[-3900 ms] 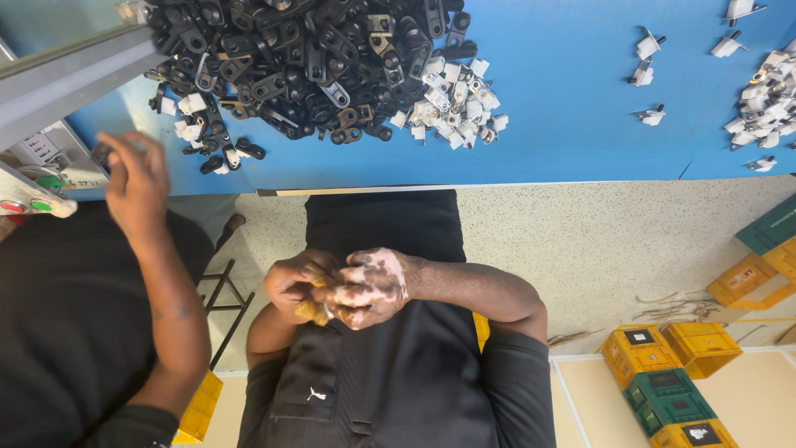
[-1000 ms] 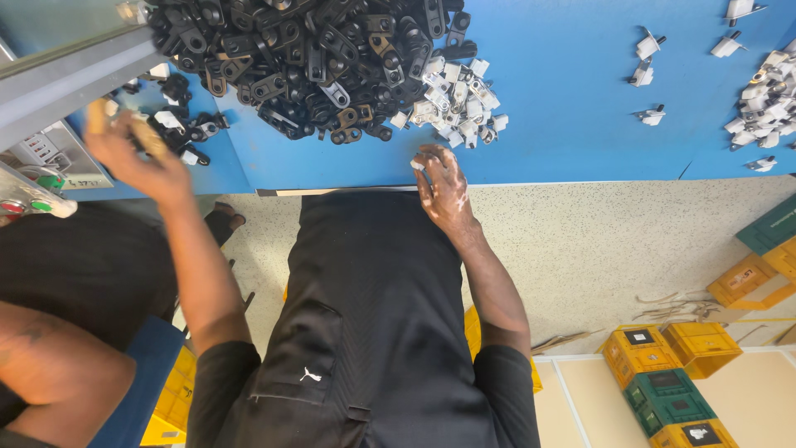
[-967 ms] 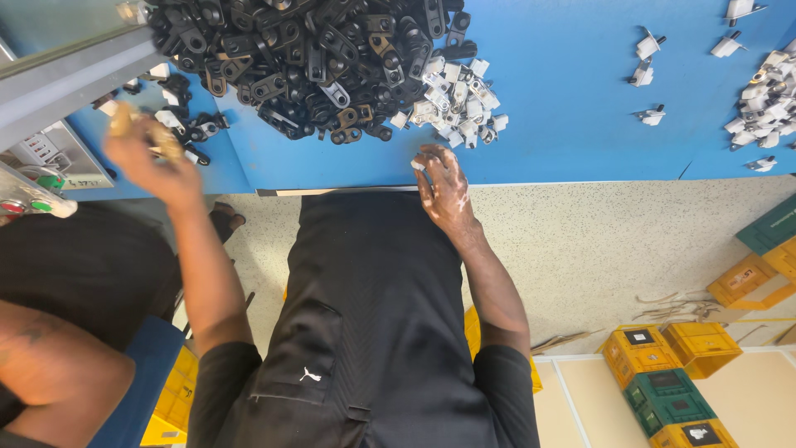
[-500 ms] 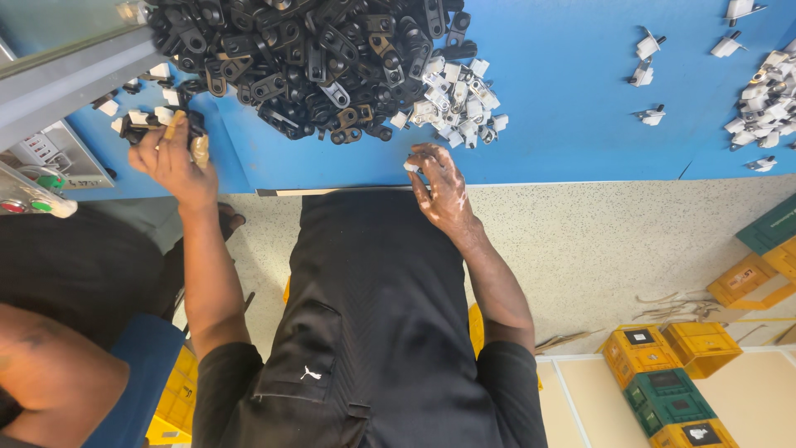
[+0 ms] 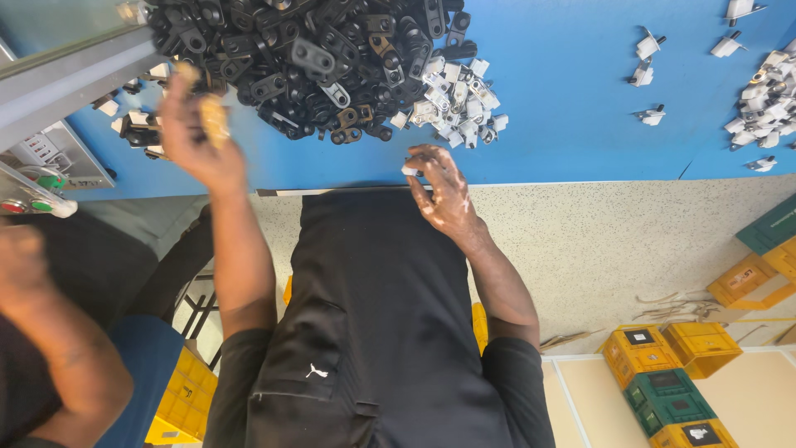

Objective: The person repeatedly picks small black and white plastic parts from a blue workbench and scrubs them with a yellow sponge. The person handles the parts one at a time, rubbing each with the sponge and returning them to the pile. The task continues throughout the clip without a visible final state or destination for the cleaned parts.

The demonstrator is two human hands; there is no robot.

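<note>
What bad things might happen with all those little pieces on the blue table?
The right hand pinches a small white piece right at the edge of the blue table; it might slip and drop to the floor. The left hand reaches beside the heaped black parts, so a bump might send some sliding off. The white clips touch the black pile and may get mixed.

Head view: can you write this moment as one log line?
left hand: raised, blurred, by black parts pile | right hand: pinches small white piece at blue table edge | another person's arm: far left
</note>
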